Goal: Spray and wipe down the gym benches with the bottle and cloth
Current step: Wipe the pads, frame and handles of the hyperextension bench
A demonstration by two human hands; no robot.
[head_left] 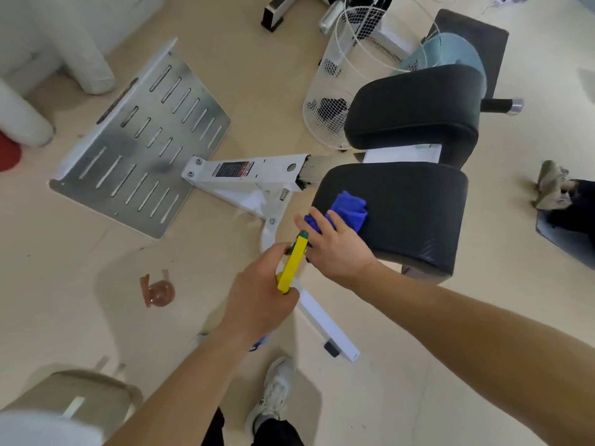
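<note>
While the left hand (260,294) curls tightly round the spray bottle (291,265) at the centre of the frame, only the bottle's top shows: a yellow trigger head tipped with a green nozzle that points up toward the bench. Its body is hidden under the hand, apart from a scrap of blue and white below the wrist. Just right of the nozzle, the right hand (338,252) lies with fingers spread and fairly straight over one bunched, bright blue cloth (351,209), pressing it on the left end of the nearest black pad (412,214), whose glossy cover is rounded at the edges. Three dark pads can be counted: this one, a second (412,111) above it, and a third (476,33) at the upper right. One bottle, one cloth. One white steel frame (244,175) joins a single slotted metal plate (141,146) at the left, and one white wire basket (328,91) stands at upper centre.
</note>
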